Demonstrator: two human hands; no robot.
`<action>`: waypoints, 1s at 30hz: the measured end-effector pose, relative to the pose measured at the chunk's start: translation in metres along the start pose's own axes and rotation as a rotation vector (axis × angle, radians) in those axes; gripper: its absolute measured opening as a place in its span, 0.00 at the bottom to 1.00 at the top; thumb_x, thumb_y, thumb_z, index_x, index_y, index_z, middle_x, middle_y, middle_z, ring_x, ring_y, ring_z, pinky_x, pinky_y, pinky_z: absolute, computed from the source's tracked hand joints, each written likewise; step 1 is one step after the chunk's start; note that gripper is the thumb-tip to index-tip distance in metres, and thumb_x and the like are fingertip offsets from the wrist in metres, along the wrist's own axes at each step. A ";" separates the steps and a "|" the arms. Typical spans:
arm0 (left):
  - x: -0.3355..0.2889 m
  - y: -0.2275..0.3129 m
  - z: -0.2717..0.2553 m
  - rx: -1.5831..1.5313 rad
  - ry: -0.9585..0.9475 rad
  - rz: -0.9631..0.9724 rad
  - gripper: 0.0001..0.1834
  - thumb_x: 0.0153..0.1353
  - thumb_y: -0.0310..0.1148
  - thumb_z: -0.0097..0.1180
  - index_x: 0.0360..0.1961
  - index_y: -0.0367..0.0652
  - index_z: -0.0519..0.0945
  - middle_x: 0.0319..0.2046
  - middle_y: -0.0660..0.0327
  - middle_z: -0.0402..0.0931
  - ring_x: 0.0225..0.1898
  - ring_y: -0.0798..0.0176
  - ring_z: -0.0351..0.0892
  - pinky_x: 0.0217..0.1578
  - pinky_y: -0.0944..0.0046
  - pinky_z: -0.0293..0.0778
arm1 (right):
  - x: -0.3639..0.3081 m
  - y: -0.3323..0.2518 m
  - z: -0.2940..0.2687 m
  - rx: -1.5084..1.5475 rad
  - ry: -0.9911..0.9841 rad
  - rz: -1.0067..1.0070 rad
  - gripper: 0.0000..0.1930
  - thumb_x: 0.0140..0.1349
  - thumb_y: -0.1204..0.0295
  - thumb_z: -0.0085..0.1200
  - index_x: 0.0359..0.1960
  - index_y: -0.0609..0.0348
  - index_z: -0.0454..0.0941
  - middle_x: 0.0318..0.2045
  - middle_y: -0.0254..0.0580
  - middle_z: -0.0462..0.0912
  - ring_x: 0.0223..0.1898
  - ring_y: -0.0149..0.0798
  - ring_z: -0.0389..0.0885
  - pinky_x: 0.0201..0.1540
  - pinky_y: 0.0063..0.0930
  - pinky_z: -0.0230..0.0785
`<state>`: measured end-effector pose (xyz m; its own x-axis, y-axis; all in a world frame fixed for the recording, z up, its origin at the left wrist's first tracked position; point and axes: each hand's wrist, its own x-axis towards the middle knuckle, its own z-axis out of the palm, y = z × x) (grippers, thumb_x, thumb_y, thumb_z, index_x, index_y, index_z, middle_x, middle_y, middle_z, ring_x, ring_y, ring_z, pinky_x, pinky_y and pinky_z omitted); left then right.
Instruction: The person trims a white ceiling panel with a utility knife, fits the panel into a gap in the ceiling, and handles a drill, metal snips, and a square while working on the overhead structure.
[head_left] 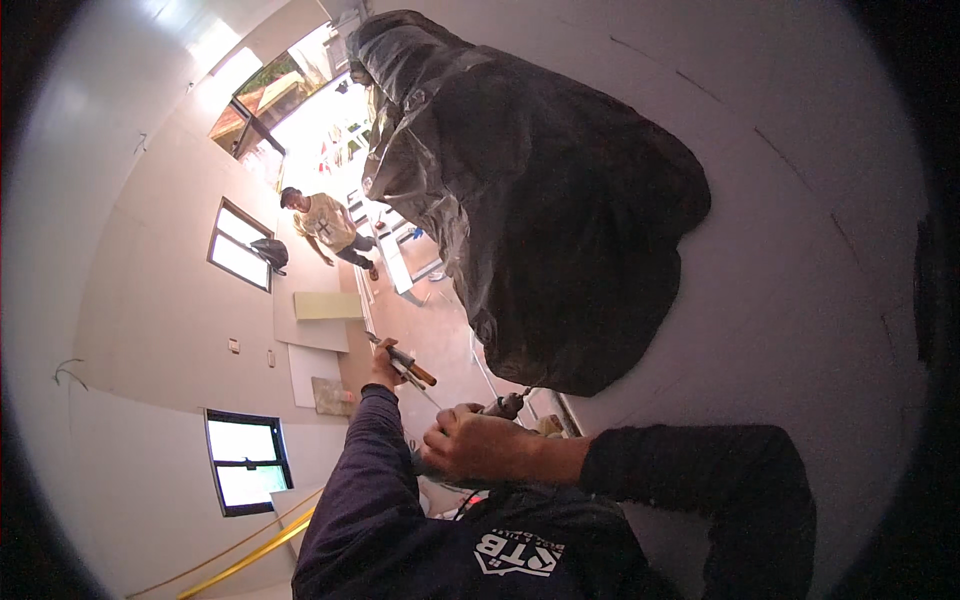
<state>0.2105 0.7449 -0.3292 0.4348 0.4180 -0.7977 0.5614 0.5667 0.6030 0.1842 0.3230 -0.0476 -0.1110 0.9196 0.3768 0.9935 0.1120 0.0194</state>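
Observation:
My left hand [384, 368] reaches forward with its fingers closed around hand tools [412, 367] that have an orange-brown handle and a pale bar; their exact kind is unclear. Closer to my body, my right hand [470, 443] is wrapped round a power drill [507, 405], whose dark chuck and thin bit point away to the right. Part of the drill's body is hidden behind my fingers. Just beyond the bit hangs a big bundle wrapped in black plastic sheeting [560, 210], its lower edge close to the drill tip.
Another person [325, 225] in a light shirt and cap stands farther off by the wall. Two windows [247, 462] and some leaning boards [328, 306] line the left side. A yellow strap [245, 552] runs at lower left. A white panel [393, 255] lies near the bright opening.

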 end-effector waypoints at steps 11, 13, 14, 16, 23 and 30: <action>-0.009 0.001 0.004 -0.030 -0.002 0.006 0.17 0.53 0.52 0.67 0.32 0.59 0.72 0.26 0.63 0.76 0.30 0.54 0.79 0.38 0.41 0.71 | 0.004 0.002 0.000 0.029 0.040 0.020 0.12 0.69 0.64 0.59 0.47 0.57 0.82 0.36 0.41 0.83 0.39 0.45 0.88 0.33 0.44 0.85; -0.006 0.000 -0.002 -0.055 0.002 -0.010 0.17 0.54 0.52 0.67 0.33 0.59 0.73 0.26 0.63 0.77 0.29 0.54 0.80 0.37 0.41 0.71 | 0.004 0.002 -0.005 0.008 0.016 0.007 0.12 0.69 0.64 0.59 0.47 0.57 0.82 0.36 0.41 0.83 0.40 0.44 0.88 0.33 0.44 0.85; -0.006 -0.001 0.000 -0.042 0.010 0.014 0.17 0.54 0.52 0.67 0.33 0.59 0.73 0.26 0.63 0.77 0.30 0.53 0.80 0.38 0.40 0.72 | 0.004 0.004 -0.006 -0.013 -0.008 0.008 0.12 0.69 0.64 0.59 0.47 0.57 0.82 0.37 0.41 0.83 0.40 0.44 0.88 0.33 0.43 0.85; -0.006 0.001 0.003 -0.031 0.017 0.039 0.17 0.55 0.52 0.66 0.33 0.59 0.73 0.26 0.63 0.78 0.30 0.53 0.81 0.38 0.40 0.72 | 0.004 0.003 -0.005 -0.006 -0.010 0.015 0.12 0.69 0.64 0.60 0.47 0.57 0.82 0.37 0.40 0.83 0.40 0.44 0.88 0.33 0.43 0.85; -0.003 -0.003 -0.003 -0.040 0.000 0.013 0.16 0.57 0.52 0.66 0.33 0.58 0.74 0.24 0.64 0.77 0.29 0.53 0.82 0.37 0.38 0.74 | 0.004 0.001 -0.006 -0.031 -0.032 0.009 0.12 0.69 0.63 0.60 0.47 0.58 0.82 0.37 0.41 0.84 0.40 0.45 0.88 0.34 0.42 0.84; 0.002 -0.020 0.010 -0.096 -0.032 0.077 0.12 0.56 0.51 0.65 0.35 0.61 0.79 0.25 0.67 0.77 0.28 0.55 0.82 0.34 0.42 0.76 | 0.005 0.005 0.002 0.023 0.027 0.021 0.13 0.68 0.62 0.61 0.45 0.58 0.84 0.35 0.42 0.83 0.39 0.45 0.87 0.34 0.42 0.83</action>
<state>0.2073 0.7272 -0.3427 0.4968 0.4410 -0.7474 0.4559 0.6002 0.6572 0.1883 0.3288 -0.0477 -0.0889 0.9114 0.4018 0.9948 0.1015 -0.0103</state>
